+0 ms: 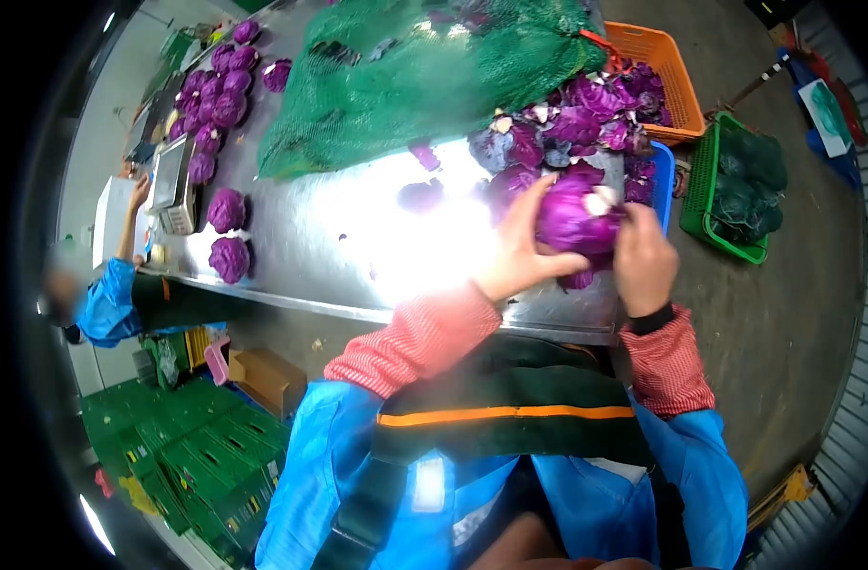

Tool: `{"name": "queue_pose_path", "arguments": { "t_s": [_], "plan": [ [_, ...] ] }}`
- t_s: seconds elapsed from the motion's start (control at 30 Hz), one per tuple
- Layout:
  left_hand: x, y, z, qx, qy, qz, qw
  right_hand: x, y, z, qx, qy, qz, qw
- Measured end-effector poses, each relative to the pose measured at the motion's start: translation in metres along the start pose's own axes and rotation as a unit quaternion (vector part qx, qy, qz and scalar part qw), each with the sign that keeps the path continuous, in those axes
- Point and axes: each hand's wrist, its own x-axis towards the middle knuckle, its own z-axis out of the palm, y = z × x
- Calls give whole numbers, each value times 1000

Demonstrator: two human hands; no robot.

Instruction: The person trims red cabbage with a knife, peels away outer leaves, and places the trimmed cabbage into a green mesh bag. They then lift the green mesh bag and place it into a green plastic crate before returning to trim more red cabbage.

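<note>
A purple cabbage (576, 217) with a pale cut stem is held over the near right part of the metal table (329, 228). My left hand (524, 249) grips it from the left, with thumb below and fingers behind. At its right side my right hand (646, 256) has curled fingers against the outer leaves; whether they pinch a leaf or a small tool is too blurred to tell. Loose purple leaves (572, 123) lie heaped just behind the cabbage.
A green mesh bag (386, 95) lies across the table. Whole cabbages (227, 211) line its left side. At right are an orange crate (676, 76), a blue crate (664, 185) and a green crate (702, 180). A co-worker (111, 304) stands at left by a scale (172, 185).
</note>
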Motion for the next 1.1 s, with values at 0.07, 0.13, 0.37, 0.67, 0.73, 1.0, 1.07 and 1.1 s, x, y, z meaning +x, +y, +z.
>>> {"name": "queue_pose_path", "arguments": {
  "t_s": [0.07, 0.13, 0.37, 0.67, 0.73, 1.0, 1.07, 1.1],
  "plan": [
    [20, 24, 9, -197, -136, -86, 967, 2, 34, -15, -60, 47, 76, 994],
    [31, 3, 21, -15, -54, 57, 997, -14, 85, -1, -107, 9, 180, 978],
    [-15, -132, -22, 236, 277, -197, 910, -70, 38, 19, 76, -132, 199, 968],
    [90, -171, 48, 139, 138, -40, 980, -83, 12, 76, 97, -279, 306, 905],
    [117, -164, 71, 118, 110, -24, 987, -71, 27, 83, 81, -248, 314, 913],
    [160, -92, 72, -24, -190, 32, 981, -43, 155, 127, 182, -78, 389, 900],
    [156, -84, 39, 2, -106, 127, 986, -5, 143, 99, 338, -60, 561, 754],
    [156, -84, 15, -20, -40, 123, 991, 10, 136, 90, 359, -18, 563, 744]
  ]
}}
